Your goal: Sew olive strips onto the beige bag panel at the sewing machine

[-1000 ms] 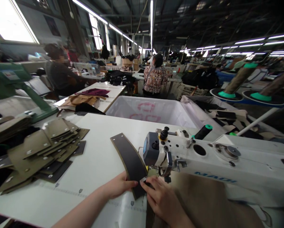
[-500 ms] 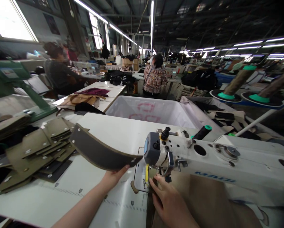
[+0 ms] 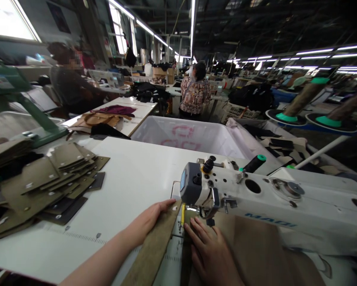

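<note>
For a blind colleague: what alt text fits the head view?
At a white sewing machine, the left hand presses a long olive fabric strip onto the white table, and the right hand flattens tan cloth beside the needle. Olive cut panels are stacked left.

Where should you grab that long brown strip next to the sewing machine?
Probably its far end, from the left, where the left hand already rests. The strip lies flat, its far end beside the needle, and the sewing machine blocks the right.

Olive strip [image 3: 150, 254], white sewing machine [image 3: 274, 202] w/ grey head, green-capped black spool [image 3: 255, 163], white table [image 3: 130, 178].
</note>
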Demonstrator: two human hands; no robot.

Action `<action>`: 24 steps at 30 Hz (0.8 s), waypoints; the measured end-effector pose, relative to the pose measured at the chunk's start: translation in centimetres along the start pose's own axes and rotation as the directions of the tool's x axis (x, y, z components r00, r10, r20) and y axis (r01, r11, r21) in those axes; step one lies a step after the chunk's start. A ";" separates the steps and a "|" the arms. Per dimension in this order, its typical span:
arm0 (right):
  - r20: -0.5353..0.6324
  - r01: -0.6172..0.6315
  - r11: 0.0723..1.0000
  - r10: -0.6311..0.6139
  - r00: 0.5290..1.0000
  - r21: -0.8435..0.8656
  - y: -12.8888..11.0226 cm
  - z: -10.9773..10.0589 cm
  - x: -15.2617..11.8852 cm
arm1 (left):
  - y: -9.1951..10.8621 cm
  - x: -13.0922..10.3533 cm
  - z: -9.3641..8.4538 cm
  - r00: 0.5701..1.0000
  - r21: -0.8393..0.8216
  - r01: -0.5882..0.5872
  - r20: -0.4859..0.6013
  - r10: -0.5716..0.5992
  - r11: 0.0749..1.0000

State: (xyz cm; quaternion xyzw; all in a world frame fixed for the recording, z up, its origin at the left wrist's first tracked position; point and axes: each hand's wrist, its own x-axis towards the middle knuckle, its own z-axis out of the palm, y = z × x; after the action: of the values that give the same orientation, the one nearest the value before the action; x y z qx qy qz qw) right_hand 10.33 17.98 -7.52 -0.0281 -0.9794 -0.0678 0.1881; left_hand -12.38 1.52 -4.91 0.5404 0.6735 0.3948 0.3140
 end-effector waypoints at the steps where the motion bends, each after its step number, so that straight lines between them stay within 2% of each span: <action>1: 0.006 -0.004 1.000 0.004 1.000 -0.002 0.0 0.1 -0.1 | 0.0 0.1 0.0 0.999 0.024 -0.031 0.032 0.030 0.999; 4: 0.016 -0.009 1.000 0.009 1.000 -0.012 0.2 0.2 -0.3 | 0.5 0.4 0.3 0.974 0.206 -0.156 0.194 0.116 0.966; 6: 0.006 -0.003 1.000 0.003 1.000 -0.002 0.2 0.2 -0.2 | 0.9 0.5 0.8 0.943 0.373 -0.246 0.304 0.133 0.895; 8: -0.007 -0.002 1.000 0.002 1.000 0.021 0.1 0.2 -0.1 | 1.1 0.6 1.5 0.929 0.480 -0.293 0.347 0.127 0.827; 15: -0.012 -0.021 0.998 0.022 1.000 0.058 0.0 0.5 -0.4 | 0.5 1.1 3.1 0.966 0.600 -0.231 0.237 0.105 0.766; 24: -0.006 -0.014 1.000 0.014 1.000 0.025 0.1 0.2 -0.2 | 0.2 1.5 3.0 0.979 0.647 -0.201 0.160 0.127 0.735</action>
State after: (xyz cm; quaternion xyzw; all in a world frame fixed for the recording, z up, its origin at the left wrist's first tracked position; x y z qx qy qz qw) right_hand 10.47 18.13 -7.78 -0.0324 -0.9794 -0.0546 0.1918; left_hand -10.08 3.56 -6.17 0.6936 0.7015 0.1286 0.1020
